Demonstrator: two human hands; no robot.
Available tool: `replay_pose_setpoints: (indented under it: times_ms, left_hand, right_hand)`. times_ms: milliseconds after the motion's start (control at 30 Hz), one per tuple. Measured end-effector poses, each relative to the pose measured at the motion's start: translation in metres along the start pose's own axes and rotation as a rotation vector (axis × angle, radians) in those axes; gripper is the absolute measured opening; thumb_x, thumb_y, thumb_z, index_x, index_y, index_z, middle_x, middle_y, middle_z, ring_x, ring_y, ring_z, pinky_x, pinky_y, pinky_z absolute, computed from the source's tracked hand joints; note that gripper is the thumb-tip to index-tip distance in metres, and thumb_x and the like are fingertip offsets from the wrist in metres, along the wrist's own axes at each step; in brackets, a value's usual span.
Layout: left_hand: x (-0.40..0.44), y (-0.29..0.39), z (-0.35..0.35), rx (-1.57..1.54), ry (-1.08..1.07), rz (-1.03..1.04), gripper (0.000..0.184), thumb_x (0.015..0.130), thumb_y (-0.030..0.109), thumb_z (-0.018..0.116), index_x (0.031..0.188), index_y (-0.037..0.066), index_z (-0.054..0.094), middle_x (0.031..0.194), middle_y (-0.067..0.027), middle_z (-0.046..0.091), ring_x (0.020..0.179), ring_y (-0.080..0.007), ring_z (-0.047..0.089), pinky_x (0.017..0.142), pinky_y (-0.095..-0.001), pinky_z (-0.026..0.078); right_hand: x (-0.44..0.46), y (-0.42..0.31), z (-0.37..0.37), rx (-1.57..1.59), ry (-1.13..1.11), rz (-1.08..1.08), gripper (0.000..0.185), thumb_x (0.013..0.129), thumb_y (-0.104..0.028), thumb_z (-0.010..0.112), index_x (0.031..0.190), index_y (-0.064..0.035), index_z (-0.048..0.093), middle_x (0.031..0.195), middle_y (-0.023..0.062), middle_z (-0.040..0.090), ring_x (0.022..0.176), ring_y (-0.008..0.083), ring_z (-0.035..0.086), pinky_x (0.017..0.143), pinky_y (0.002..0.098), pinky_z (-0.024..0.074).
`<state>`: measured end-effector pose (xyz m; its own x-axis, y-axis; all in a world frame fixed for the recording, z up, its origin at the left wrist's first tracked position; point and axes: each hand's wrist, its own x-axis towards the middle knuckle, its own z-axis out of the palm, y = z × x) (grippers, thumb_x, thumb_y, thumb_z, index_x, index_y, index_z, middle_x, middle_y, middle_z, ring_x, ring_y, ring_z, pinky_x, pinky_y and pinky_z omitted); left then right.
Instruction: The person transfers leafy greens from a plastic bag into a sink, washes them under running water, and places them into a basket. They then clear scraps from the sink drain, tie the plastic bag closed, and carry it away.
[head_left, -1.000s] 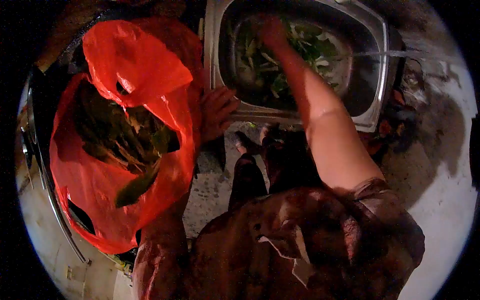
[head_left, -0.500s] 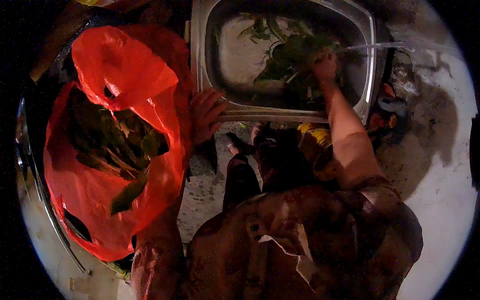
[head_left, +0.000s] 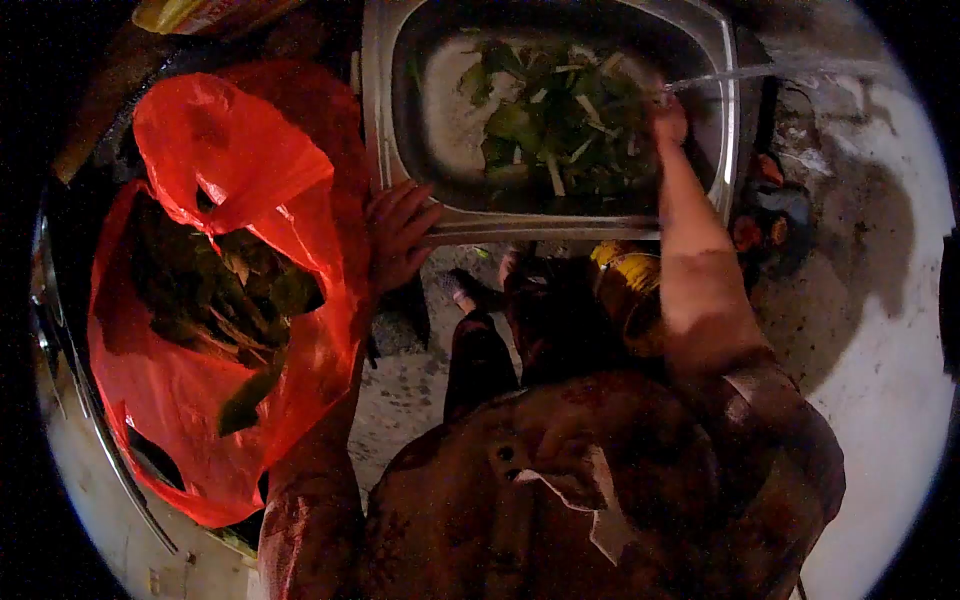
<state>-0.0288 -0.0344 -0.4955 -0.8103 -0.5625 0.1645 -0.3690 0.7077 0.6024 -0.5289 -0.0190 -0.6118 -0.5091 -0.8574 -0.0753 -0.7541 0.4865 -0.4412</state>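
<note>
Leafy greens with pale stems lie spread in the metal sink basin. My right hand is inside the basin at its right side, beside the greens, where a clear streak that looks like running water comes in from the right. Its fingers are blurred, and whether they hold anything does not show. My left hand lies with fingers spread on the basin's near left corner, holding nothing. Just left of it stands a red plastic bag, its mouth showing dark green leaves and stems.
A yellow object sits on the floor under the basin's front edge, close to my legs. Dark items with orange patches lie right of the basin. Another yellow package is at the top left. A curved metal rim borders the left.
My right hand has pulled back from the greens towards the basin's right side, and the greens now lie more spread out. My left hand stays on the rim. The view has shifted slightly.
</note>
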Motion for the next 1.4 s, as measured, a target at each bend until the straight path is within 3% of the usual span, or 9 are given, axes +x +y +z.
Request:
replay_pose_setpoints:
  times_ms: [267, 367, 733, 833, 900, 967, 1100, 1267, 1400]
  left_hand:
    - [-0.003, 0.001, -0.007, 0.058, -0.045, 0.012, 0.049, 0.07, 0.017, 0.074, 0.116, 0.008, 0.06, 0.131, -0.0164, 0.05, 0.123, -0.0388, 0.044, 0.104, -0.0521, 0.034]
    - [-0.001, 0.001, -0.004, 0.026, -0.021, 0.005, 0.053, 0.068, 0.018, 0.073, 0.118, 0.009, 0.059, 0.132, -0.0143, 0.05, 0.125, -0.0367, 0.044, 0.104, -0.0511, 0.033]
    - [-0.013, -0.007, -0.011, -0.012, 0.056, 0.058, 0.057, 0.063, 0.015, 0.072, 0.118, 0.009, 0.059, 0.133, -0.0122, 0.049, 0.127, -0.0339, 0.042, 0.102, -0.0512, 0.034]
    - [-0.017, -0.011, -0.011, -0.061, 0.086, 0.082, 0.054, 0.065, 0.018, 0.07, 0.117, 0.009, 0.059, 0.134, -0.0123, 0.048, 0.127, -0.0341, 0.041, 0.103, -0.051, 0.032]
    - [-0.033, -0.014, -0.023, 0.005, 0.063, 0.031, 0.054, 0.064, 0.018, 0.07, 0.117, 0.009, 0.059, 0.134, -0.0125, 0.048, 0.127, -0.034, 0.041, 0.102, -0.0506, 0.032]
    - [0.001, 0.002, 0.002, 0.026, 0.043, 0.02, 0.055, 0.064, 0.018, 0.07, 0.116, 0.009, 0.059, 0.134, -0.0123, 0.048, 0.127, -0.0335, 0.041, 0.103, -0.0502, 0.031]
    - [0.001, 0.001, -0.002, -0.021, 0.001, 0.026, 0.056, 0.064, 0.019, 0.07, 0.117, 0.009, 0.058, 0.136, -0.0108, 0.047, 0.128, -0.0322, 0.041, 0.103, -0.0494, 0.03]
    - [-0.001, 0.002, 0.001, 0.016, 0.064, 0.023, 0.056, 0.065, 0.018, 0.069, 0.12, 0.011, 0.058, 0.136, -0.0101, 0.047, 0.128, -0.0318, 0.041, 0.104, -0.0489, 0.03]
    - [0.003, 0.0, -0.002, -0.035, 0.063, 0.026, 0.055, 0.065, 0.017, 0.068, 0.119, 0.012, 0.059, 0.135, -0.01, 0.049, 0.128, -0.0313, 0.041, 0.104, -0.0483, 0.031]
  right_hand:
    - [-0.057, -0.13, 0.059, -0.089, -0.628, -0.451, 0.074, 0.075, -0.05, 0.07, 0.138, -0.0226, 0.042, 0.147, 0.015, 0.031, 0.13, 0.0381, 0.037, 0.106, 0.0492, 0.0349]
    - [-0.096, -0.124, 0.059, -0.537, -0.394, -0.845, 0.074, 0.073, -0.048, 0.071, 0.137, -0.0225, 0.043, 0.146, 0.0145, 0.033, 0.129, 0.0383, 0.037, 0.104, 0.0472, 0.0376]
    - [0.011, 0.02, 0.009, -0.25, -0.447, 0.245, 0.068, 0.084, -0.045, 0.061, 0.141, -0.0162, 0.037, 0.131, 0.0173, 0.051, 0.119, 0.0318, 0.05, 0.097, 0.0438, 0.041]
    - [-0.015, 0.026, -0.018, 0.234, -0.38, 0.286, 0.084, 0.081, -0.052, 0.064, 0.146, -0.013, 0.029, 0.141, 0.0161, 0.041, 0.127, 0.0304, 0.043, 0.103, 0.0416, 0.0359]
    - [-0.044, -0.072, -0.062, 0.226, -0.449, 0.382, 0.092, 0.077, -0.053, 0.068, 0.146, -0.0077, 0.028, 0.146, 0.016, 0.035, 0.13, 0.0289, 0.039, 0.105, 0.041, 0.0331]
    - [-0.046, -0.032, -0.025, -0.472, -0.101, -0.206, 0.095, 0.074, -0.05, 0.072, 0.144, -0.0028, 0.028, 0.142, 0.0184, 0.039, 0.127, 0.0299, 0.042, 0.104, 0.0413, 0.0347]
    - [-0.034, 0.002, 0.05, 0.431, -0.712, 0.486, 0.088, 0.073, -0.042, 0.074, 0.139, 0.0008, 0.035, 0.125, 0.0207, 0.054, 0.11, 0.0305, 0.054, 0.089, 0.0405, 0.0457]
    - [-0.051, -0.115, -0.003, 0.626, -0.463, 0.437, 0.078, 0.07, -0.042, 0.076, 0.131, -0.0005, 0.048, 0.108, 0.0198, 0.064, 0.091, 0.0275, 0.063, 0.074, 0.0396, 0.0518]
    - [-0.007, -0.027, -0.006, 0.316, -0.242, 0.339, 0.073, 0.076, -0.044, 0.071, 0.134, -0.0063, 0.047, 0.121, 0.0175, 0.058, 0.106, 0.03, 0.057, 0.086, 0.0399, 0.048]
